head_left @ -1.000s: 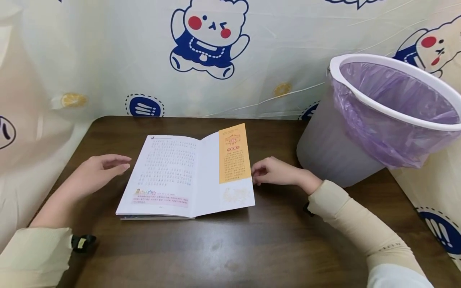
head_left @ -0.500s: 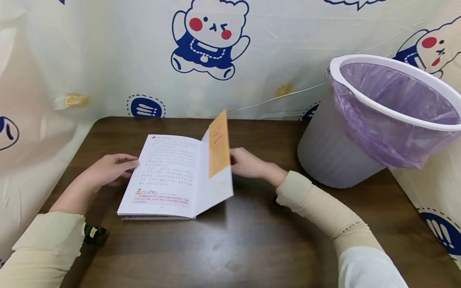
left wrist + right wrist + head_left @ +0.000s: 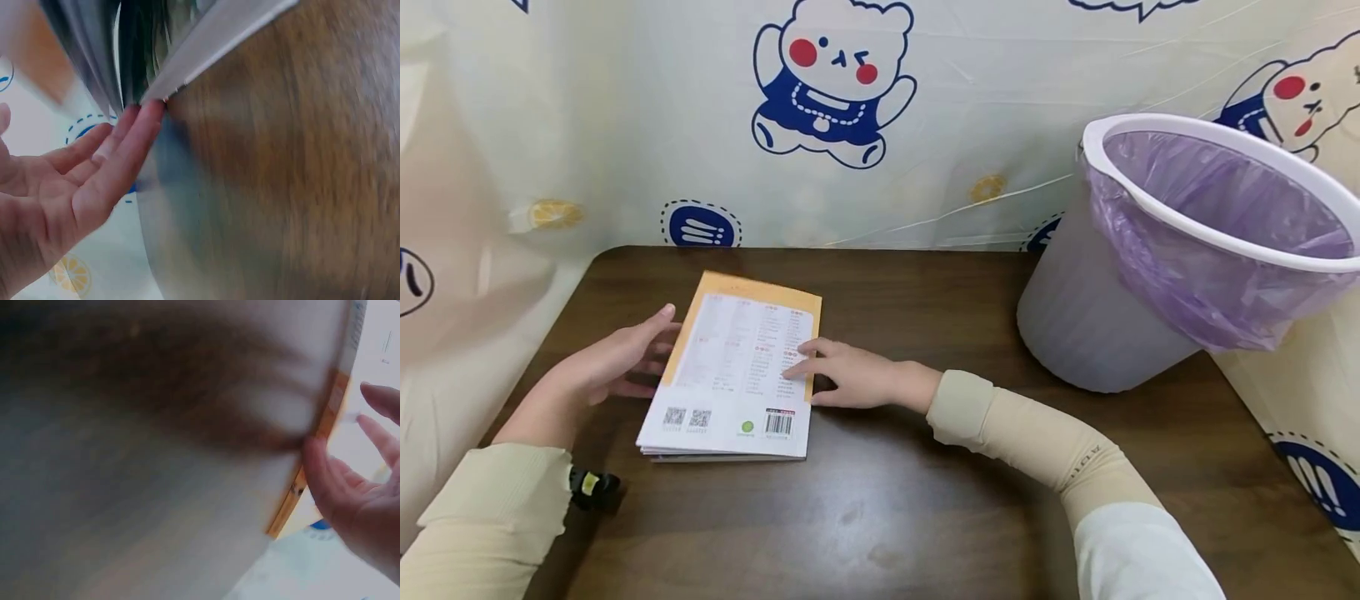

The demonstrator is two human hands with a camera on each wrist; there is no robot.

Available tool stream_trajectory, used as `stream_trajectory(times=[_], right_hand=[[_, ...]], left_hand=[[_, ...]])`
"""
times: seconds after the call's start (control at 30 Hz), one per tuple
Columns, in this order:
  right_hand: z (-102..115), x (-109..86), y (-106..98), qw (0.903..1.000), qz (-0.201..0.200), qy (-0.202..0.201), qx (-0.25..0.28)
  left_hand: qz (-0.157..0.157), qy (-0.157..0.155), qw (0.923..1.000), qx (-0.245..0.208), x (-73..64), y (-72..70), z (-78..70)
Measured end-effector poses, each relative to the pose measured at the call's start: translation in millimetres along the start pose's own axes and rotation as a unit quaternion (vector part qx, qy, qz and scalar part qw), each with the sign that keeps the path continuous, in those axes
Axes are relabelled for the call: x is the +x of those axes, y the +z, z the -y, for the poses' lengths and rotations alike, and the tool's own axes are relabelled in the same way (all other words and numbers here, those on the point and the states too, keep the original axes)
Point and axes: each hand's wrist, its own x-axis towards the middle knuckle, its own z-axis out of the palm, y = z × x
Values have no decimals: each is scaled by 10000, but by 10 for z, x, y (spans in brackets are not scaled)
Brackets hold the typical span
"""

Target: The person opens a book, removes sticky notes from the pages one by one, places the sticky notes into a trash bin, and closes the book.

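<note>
The closed book lies on the brown table with its back cover up, orange at the top and white below, with a barcode near the lower right corner. My left hand is at its left edge, fingers extended. In the left wrist view, the left fingertips touch the book's edge, where dark sheets stand slightly apart. Over the book's right edge, my right hand rests its spread fingers on the back cover. The right wrist view shows a right-hand digit against the orange and white spine.
A grey waste bin with a white rim and a purple bag stands at the right rear of the table. Behind hangs a pale curtain printed with cartoon bears.
The book's last leaf and back cover have swung over to the left with my right hand, and the book is now closed. My left hand has moved right to the book's edge.
</note>
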Motion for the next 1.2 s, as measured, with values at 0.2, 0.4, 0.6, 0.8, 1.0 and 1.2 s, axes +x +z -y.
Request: stream_trajectory(times=[0.2,0.4,0.6,0.8,1.0,1.2], right_hand=[[124,19,26,9893,248,196,-1423],[105,-55,0,9901,459,415,-1260],[-80,-250,-122,9963,298,444,-680],[-386,-520,-328,9960,-21,887,-80],[-620,-723,-332,9777,-266,2080,-63],[-710,-777,-266,9641,117,2549,735]], left_hand=[[-34,65,9990,434,22,104,-2],[218,94,9952,947,28,234,-57],[317,110,9909,1307,176,447,-291],[370,376,9848,1655,449,707,-606],[341,333,9829,1779,528,932,-781],[407,361,9906,1255,575,1088,-865]])
